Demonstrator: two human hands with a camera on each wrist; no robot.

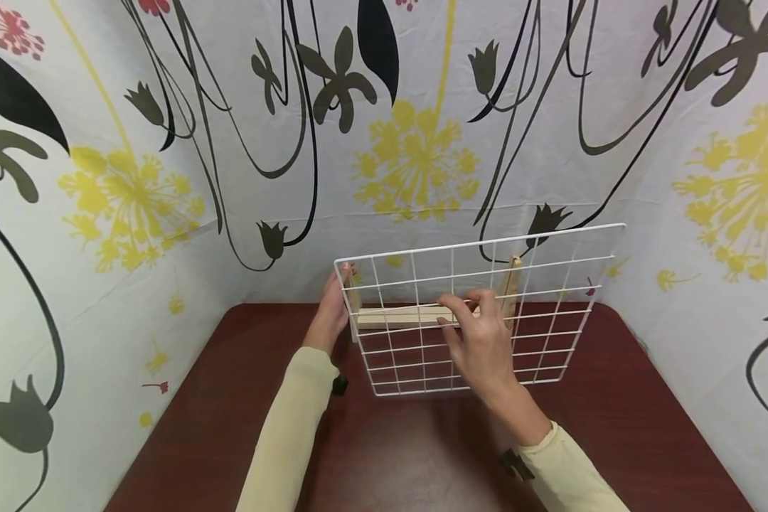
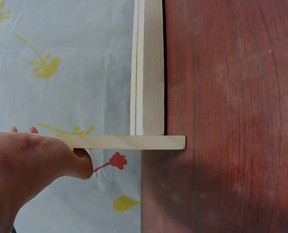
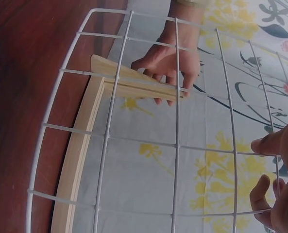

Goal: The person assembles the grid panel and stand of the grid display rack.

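A white wire grid stands tilted above the table, and my right hand grips its wires near the middle with bent fingers. Behind the grid is a pale wooden stand with a long crossbar between two upright side pieces. My left hand holds the stand's left side piece, thumb on one face and fingers on the other. The right wrist view shows the left hand through the grid wires, beyond the wooden side piece. The right side piece shows partly behind the wires.
The dark red-brown table lies beneath everything. Pale fabric printed with flowers and leaves hangs around the back and sides, close to the table's far edge. Both sleeves reach in from the front, with a dark strap piece at each wrist.
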